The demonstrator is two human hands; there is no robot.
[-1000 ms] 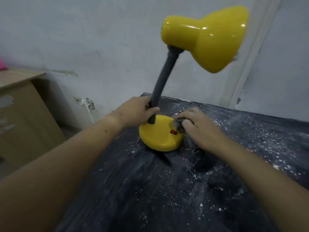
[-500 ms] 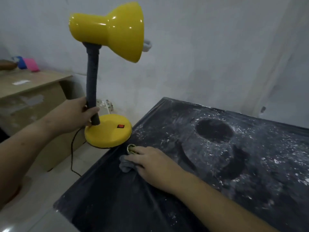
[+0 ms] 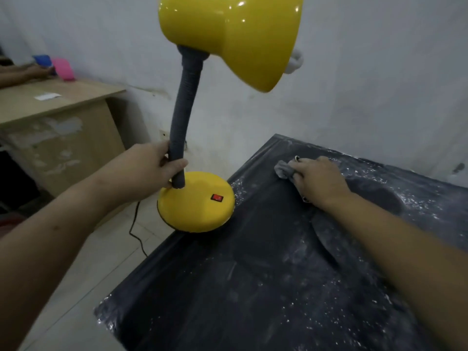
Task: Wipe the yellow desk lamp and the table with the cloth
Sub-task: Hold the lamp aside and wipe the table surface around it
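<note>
The yellow desk lamp [image 3: 196, 201] has a round base with a red switch, a grey flexible neck and a yellow shade at the top. My left hand [image 3: 154, 168] grips the neck just above the base and holds the lamp lifted over the table's left edge. My right hand [image 3: 317, 181] presses a grey cloth [image 3: 285, 168] flat onto the dark table [image 3: 253, 287] near its far left corner. White dust speckles the table top, thickest to the right of my right hand.
A wooden desk [image 3: 58, 115] stands at the left, with a pink object [image 3: 63, 69] and another person's hand [image 3: 35, 70] on it. The lamp's black cord [image 3: 138, 236] hangs to the tiled floor. A white wall runs close behind the table.
My left hand has kept the lamp lifted beside the table's left edge. My right hand has slid the cloth from the near left part of the table toward the far corner.
</note>
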